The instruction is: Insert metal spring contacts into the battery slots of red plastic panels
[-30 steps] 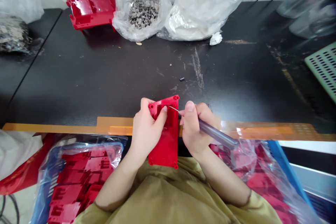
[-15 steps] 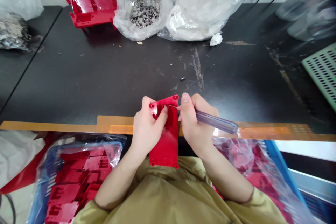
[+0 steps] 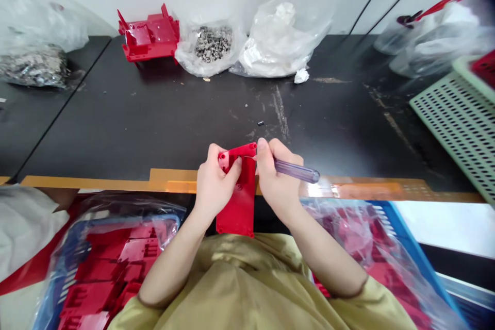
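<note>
Item one: a red plastic panel (image 3: 240,211), long and flat, held upright-on-edge-free in front of the person's olive shirt (image 3: 247,273), lying across the orange tape strip (image 3: 170,180) on the table's near edge, its far end over the black tabletop (image 3: 154,129).

Item two: the left hand (image 3: 216,185), fingers clenched around the panel's far end, gripping it firmly.

Item three: a screwdriver with a see-through purple handle (image 3: 296,170), grasped in the right hand (image 3: 276,178), fingers closed about the handle, thumb uppermost. The hand sits just beside the panel's far corner; the screwdriver's tip is too small to make out.

On the far side of the table: a red plastic frame (image 3: 149,36), a plastic bag of small metal parts (image 3: 213,44), and a crumpled plastic bag (image 3: 278,46) beside it. A further bag of metal parts (image 3: 34,67) lies far left, a green perforated tray (image 3: 460,124) far right.

Below the table edge, on either side of the person: blue crates (image 3: 116,263) of red panels, wrapped in plastic.
</note>
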Demonstrator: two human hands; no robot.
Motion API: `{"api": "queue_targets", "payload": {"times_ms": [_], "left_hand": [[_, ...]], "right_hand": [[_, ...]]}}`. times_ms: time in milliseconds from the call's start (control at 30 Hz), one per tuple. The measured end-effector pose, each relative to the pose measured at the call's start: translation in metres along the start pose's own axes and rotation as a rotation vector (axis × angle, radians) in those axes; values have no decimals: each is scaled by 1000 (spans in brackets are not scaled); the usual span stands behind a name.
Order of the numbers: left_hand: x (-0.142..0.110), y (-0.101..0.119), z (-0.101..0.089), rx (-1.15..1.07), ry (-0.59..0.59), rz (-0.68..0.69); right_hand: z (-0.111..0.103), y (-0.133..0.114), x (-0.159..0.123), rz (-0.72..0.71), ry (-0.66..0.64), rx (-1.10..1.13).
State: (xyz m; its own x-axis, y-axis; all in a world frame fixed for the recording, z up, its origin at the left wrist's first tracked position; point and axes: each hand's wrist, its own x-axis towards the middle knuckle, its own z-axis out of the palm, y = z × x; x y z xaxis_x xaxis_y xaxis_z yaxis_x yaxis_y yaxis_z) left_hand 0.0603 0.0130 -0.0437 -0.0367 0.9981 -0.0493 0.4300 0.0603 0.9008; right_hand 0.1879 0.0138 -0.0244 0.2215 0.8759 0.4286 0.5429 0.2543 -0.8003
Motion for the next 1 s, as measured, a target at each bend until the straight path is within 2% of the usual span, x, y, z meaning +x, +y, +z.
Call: {"api": "queue_targets", "payload": {"times_ms": [100, 200, 367, 467, 633, 767, 867, 967, 1000], "left_hand": [[-3, 1, -1, -37, 8, 25], [-10, 7, -3, -67, 23, 29], [-18, 15, -11, -185, 18, -17], [-18, 12, -12, -403, -8, -87], [-22, 12, -8, -775, -123, -220], [-25, 13, -3, -1118, -250, -329], [-26, 10, 1, -1368, -380, -411], [-26, 5, 7, -1640, -571, -556], [-27, 4, 10, -1712, -602, -610]], "right_hand": [[0, 1, -4, 28, 13, 62], [-7, -3, -8, 96, 46, 257], [-39, -19, -6, 319, 295, 789], [-51, -17, -4, 381, 302, 921], [-39, 11, -16, 391, 303, 858], [-28, 22, -33, 327, 127, 806], [-24, 19, -39, 192, 17, 653], [-24, 11, -33, 4, -35, 417], [-24, 9, -30, -36, -65, 366]]}}
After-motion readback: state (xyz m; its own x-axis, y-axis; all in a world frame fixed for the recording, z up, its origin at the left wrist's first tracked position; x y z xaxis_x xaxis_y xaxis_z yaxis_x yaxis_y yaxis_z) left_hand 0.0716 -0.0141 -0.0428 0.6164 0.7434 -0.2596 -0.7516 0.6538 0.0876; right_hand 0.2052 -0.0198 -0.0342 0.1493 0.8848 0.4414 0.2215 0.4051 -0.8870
